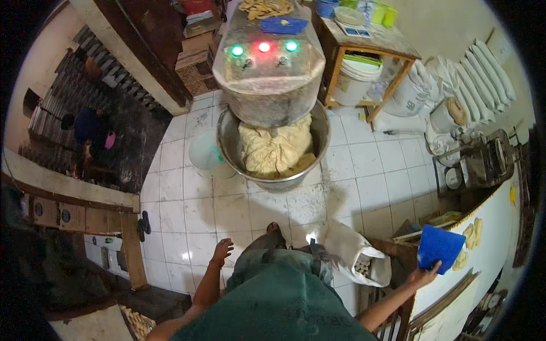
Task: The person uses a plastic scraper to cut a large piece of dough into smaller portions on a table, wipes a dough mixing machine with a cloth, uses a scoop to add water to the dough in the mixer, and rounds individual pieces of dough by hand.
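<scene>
My right hand (424, 276), out at the right, grips one corner of a flat blue plastic dough scraper (441, 249) over the edge of a pale worktable (493, 241). Small dough pieces (472, 233) lie on that table close to the scraper. My left hand (223, 250) hangs above the tiled floor, holding nothing, its fingers apart. Ahead stands a large dough mixer (267, 102) with lit green and red lamps. A big mass of pale dough (272, 149) sits in its metal bowl (322, 136).
A white sack (348, 241) stands open by my right leg. Beside the mixer bowl is a translucent tub (200, 152). A wooden table (369, 42) holds a scale (354, 29). Stacked white sacks (483, 79) line the right wall. Another person (88, 128) is in the room at left.
</scene>
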